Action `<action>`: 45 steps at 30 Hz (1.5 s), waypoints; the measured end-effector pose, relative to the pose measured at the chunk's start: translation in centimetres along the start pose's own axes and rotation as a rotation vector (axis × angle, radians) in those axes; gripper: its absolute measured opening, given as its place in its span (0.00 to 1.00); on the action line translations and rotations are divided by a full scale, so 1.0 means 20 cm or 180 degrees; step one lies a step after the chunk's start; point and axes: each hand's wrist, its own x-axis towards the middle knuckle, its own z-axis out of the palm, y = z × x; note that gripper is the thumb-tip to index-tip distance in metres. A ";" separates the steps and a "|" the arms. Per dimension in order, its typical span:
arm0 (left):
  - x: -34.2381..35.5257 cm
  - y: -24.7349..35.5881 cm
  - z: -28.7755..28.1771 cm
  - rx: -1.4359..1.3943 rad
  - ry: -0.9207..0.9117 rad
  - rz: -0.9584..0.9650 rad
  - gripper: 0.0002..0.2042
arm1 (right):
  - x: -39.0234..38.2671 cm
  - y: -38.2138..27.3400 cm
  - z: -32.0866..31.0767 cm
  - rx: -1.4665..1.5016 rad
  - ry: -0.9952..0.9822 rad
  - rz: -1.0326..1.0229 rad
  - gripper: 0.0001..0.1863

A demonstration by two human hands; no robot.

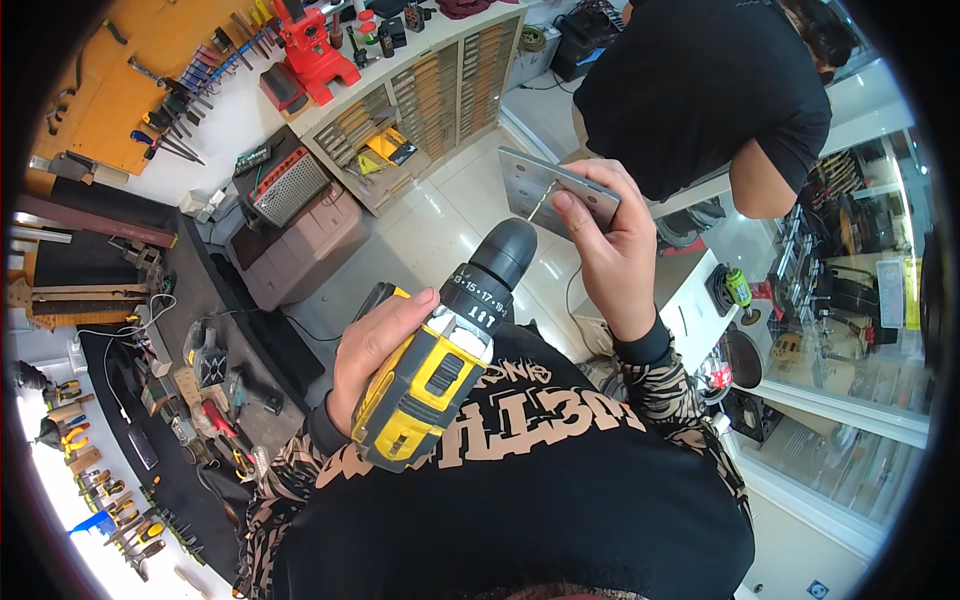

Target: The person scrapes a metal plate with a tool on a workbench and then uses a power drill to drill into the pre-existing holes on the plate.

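My left hand (375,350) is closed around a yellow and black cordless drill (418,400), its fingers lying along the side of the body. From the drill's black chuck (507,250) a thin drill bit (543,202) points up and away to the right. A flat grey metal plate (525,180) with several holes is pinched between the thumb and fingers of my right hand (612,245). The bit's tip meets the plate beside my right thumb; whether it sits inside a hole I cannot tell. The drill's handle and trigger are mostly hidden.
Ahead stand a drawer cabinet (430,100) and a red bench vise (312,50). A person in a black shirt (700,95) is close at the far right. Tools crowd the dark workbench (270,360) to my left; a glass display case (850,300) stands right.
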 end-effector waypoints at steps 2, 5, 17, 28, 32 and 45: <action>-0.01 0.00 0.00 -0.0038 -0.0036 -0.0041 0.36 | 0.00 -0.01 0.00 0.0017 0.0031 -0.0024 0.11; 0.00 0.00 -0.02 0.0055 -0.0064 0.0014 0.36 | 0.00 0.00 0.01 0.0018 0.0040 -0.0016 0.11; -0.02 -0.07 -0.01 -0.0007 0.0010 -0.0003 0.37 | 0.01 0.03 0.05 0.0166 0.0039 0.0205 0.13; -0.01 -0.05 -0.01 -0.0062 -0.0003 -0.0120 0.39 | 0.01 0.04 0.06 0.0109 0.0010 0.0199 0.13; 0.02 -0.07 -0.02 0.0061 -0.0051 0.0028 0.38 | 0.02 0.05 0.07 0.0257 0.0014 0.0209 0.13; -0.01 -0.07 0.01 -0.0096 0.0071 -0.0177 0.36 | -0.01 0.10 0.09 -0.0031 0.0245 -0.0121 0.16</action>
